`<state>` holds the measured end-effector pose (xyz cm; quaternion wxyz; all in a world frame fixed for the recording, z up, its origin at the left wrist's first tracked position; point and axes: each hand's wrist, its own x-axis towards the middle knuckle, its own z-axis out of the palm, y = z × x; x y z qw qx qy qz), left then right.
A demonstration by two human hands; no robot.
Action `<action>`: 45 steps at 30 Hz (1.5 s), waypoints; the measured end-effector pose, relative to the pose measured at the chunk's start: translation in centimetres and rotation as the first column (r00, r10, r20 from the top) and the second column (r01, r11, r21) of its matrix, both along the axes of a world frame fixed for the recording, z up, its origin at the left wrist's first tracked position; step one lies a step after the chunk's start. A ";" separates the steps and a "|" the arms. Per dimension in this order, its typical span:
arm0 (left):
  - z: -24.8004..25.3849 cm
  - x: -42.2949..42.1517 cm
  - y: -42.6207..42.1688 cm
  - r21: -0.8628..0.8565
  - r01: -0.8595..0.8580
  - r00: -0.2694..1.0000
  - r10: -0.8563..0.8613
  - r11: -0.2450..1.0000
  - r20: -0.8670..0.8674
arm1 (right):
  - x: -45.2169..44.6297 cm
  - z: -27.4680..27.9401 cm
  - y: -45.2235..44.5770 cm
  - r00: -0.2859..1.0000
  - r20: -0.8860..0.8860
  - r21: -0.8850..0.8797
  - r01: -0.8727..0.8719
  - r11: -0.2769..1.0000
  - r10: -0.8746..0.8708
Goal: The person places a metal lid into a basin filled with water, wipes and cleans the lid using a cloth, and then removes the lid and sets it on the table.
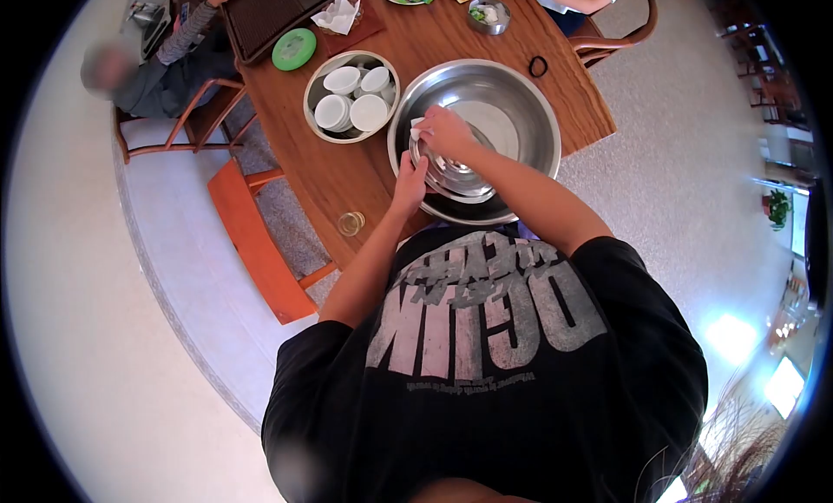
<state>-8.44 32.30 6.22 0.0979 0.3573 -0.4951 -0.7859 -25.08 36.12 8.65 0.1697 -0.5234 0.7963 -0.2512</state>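
Note:
A large stainless steel basin (542, 130) sits at the near edge of the wooden table. Over its near left part, a smaller metal bowl (467, 193) is tilted; it may be more than one, stacked. My left hand (411, 185) grips this bowl's left rim, thumb up along the side. My right hand (446, 133) reaches across into the bowl, its fingers closed on a white wad (416, 130), cloth or tissue, pressed near the rim. The fingertips and part of the bowl's inside are hidden behind the right hand and forearm.
Left of the basin stands a tub (310, 112) of stacked white cups and bowls. A small glass (350, 223), black band (538, 66), green lid (294, 49), dark tray (278, 17) and metal food bowl (488, 17) are on the table. Two people sit around it.

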 end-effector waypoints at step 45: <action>0.7 0.2 0.0 0.002 0.074 0.992 -0.074 0.997 -0.102 | -0.5 3.2 3.4 0.902 0.071 -0.193 -0.406 0.893 0.426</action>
